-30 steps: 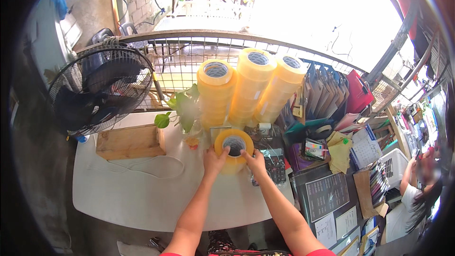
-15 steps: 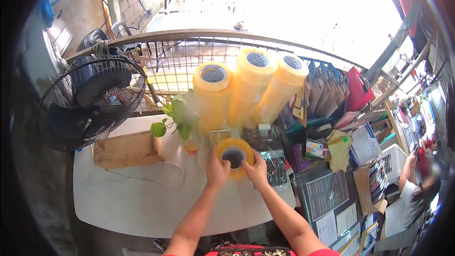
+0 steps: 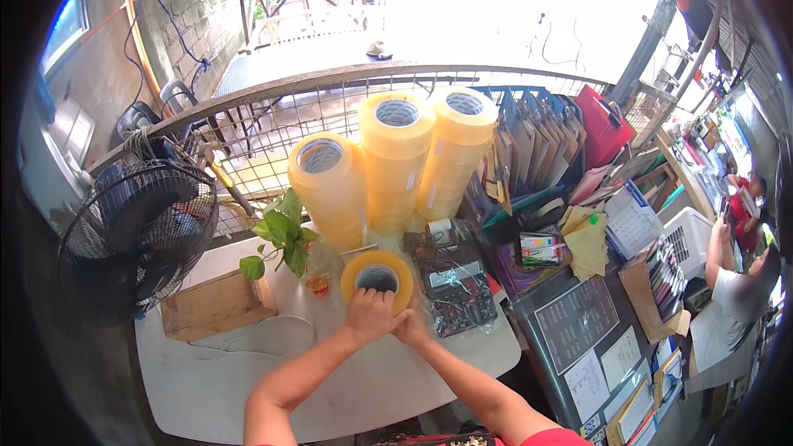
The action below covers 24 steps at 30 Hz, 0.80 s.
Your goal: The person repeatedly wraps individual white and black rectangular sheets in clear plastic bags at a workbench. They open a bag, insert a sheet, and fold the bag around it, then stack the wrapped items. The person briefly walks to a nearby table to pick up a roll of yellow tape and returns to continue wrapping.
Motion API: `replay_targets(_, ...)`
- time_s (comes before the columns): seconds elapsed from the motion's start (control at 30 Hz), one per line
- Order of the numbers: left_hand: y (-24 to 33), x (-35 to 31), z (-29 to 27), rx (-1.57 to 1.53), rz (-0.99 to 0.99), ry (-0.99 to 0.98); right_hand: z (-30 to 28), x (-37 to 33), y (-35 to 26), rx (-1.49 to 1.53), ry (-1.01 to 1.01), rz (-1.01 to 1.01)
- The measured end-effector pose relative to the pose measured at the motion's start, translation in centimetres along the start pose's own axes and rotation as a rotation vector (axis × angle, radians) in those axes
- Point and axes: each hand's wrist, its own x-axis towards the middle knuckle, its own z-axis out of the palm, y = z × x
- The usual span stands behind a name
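Note:
A roll of clear yellowish packing tape (image 3: 395, 266) is tilted over the near middle of the white table. My left hand (image 3: 372, 314) is closed on its near rim, with the fingers hooked into the core. At the roll's lower right edge my right hand (image 3: 411, 327) grips its side, its thumb near my left hand; some of its fingers are hidden. Just beyond the roll stand three tall stacks of the same tape, a left stack (image 3: 330, 198), a middle stack (image 3: 395, 169) and a right stack (image 3: 454, 161).
A calculator (image 3: 454, 301) in clear plastic lies right of my hands. To the left are a wooden box (image 3: 219, 306), a white cord (image 3: 273, 326), a leafy plant (image 3: 283, 235) and a black fan (image 3: 136, 239). Folders (image 3: 537, 140) fill the back right. Another person (image 3: 727, 306) sits far right.
The tape roll has come slightly left and tilted. My left hand has moved from its left side to its near rim, fingers now in the core; my right hand has slid lower. The view has shifted.

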Motion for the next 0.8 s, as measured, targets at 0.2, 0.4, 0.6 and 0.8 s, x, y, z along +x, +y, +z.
replay_targets(0.2, 0.7, 0.3, 0.1, -0.031, -0.035, 0.040, -0.9, 0.6, 0.7, -0.068, -0.085, -0.074)
replay_targets(0.4, 0.7, 2.9, -2.5, -0.286, -0.213, -0.077, 0.5, 0.8, 2.6, 0.292, -0.107, 0.119)
replay_targets(0.6, 3.8, 6.3, -6.7, -0.567, -0.392, -0.173, -3.4, 0.3, 1.8, 0.052, -0.318, 0.216)
replay_targets(0.8, 3.3, 0.6, -3.0, -2.164, -0.784, -0.371, -13.3, -1.1, -9.6, 1.292, 0.012, 0.700)
